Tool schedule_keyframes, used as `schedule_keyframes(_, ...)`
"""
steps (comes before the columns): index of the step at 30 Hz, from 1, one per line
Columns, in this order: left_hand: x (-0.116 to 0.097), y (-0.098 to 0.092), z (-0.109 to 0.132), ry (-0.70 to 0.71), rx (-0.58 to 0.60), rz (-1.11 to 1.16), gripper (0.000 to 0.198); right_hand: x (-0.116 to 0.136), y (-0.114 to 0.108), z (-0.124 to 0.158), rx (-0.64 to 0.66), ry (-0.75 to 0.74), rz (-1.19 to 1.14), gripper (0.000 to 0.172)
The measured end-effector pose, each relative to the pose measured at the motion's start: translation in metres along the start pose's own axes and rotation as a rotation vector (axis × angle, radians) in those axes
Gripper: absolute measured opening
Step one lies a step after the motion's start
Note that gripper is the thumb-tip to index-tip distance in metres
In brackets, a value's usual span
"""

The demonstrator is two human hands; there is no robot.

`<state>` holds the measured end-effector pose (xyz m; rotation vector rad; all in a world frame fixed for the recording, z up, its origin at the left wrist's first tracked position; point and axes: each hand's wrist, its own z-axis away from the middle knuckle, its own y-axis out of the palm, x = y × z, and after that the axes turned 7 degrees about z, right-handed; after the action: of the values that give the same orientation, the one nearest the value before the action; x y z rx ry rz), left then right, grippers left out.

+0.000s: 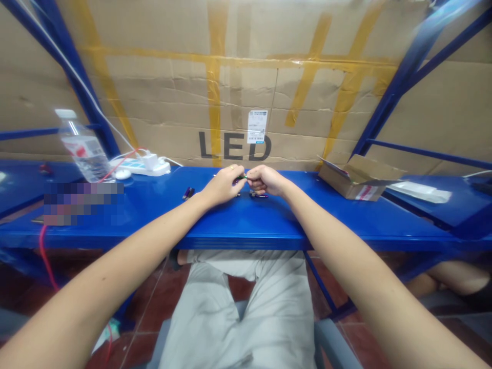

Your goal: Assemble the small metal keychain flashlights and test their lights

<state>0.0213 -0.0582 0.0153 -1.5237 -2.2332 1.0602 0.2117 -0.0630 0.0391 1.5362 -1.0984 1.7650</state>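
Over the blue counter (pixel 246 220), your left hand (pixel 226 185) and right hand (pixel 265 179) pinch one small dark-and-green piece (pixel 242 177) between them.
Purple pieces (pixel 188 193) lie near both hands; a bottle (pixel 85 148) and power strip (pixel 140 165) sit to your left, an open carton (pixel 351 179) to your right. Your grip hides most of the held piece; a pixelated patch (pixel 82 204) masks the counter's left. Taped cardboard (pixel 169 113) marked LED stands behind.

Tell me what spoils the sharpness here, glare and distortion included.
Head view: wide-angle stretch, forearms widening toward the lower corners; head view: whitish glare by the blue frame at top right, soft sheen on the table; head view: lettering legible, the label's fine print mostly not, the small item at the fingers too unclear to identify.
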Motion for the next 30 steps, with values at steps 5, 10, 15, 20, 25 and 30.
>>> schedule_keyframes(5,-0.006,-0.003,-0.001,-0.088,-0.006,0.067,0.014,-0.004,0.001,-0.001,-0.061,-0.069,0.058,0.016)
schedule_keyframes(10,-0.009,-0.002,-0.002,-0.151,-0.076,0.155,0.005,-0.002,0.001,-0.002,-0.055,-0.065,0.017,0.016)
schedule_keyframes(15,-0.010,0.000,-0.004,-0.145,-0.133,0.192,0.009,0.003,0.001,-0.001,-0.020,-0.015,-0.019,0.019)
schedule_keyframes(20,-0.004,0.004,-0.004,-0.123,-0.169,0.098,0.019,0.009,0.002,0.004,-0.045,-0.089,0.026,0.018)
schedule_keyframes(25,0.001,0.005,-0.003,-0.100,-0.067,0.042,0.024,0.007,-0.001,0.005,-0.120,-0.175,0.208,0.019)
schedule_keyframes(30,-0.002,-0.005,-0.002,-0.218,0.074,0.038,0.026,0.001,-0.007,0.002,-0.185,-0.259,0.586,0.019)
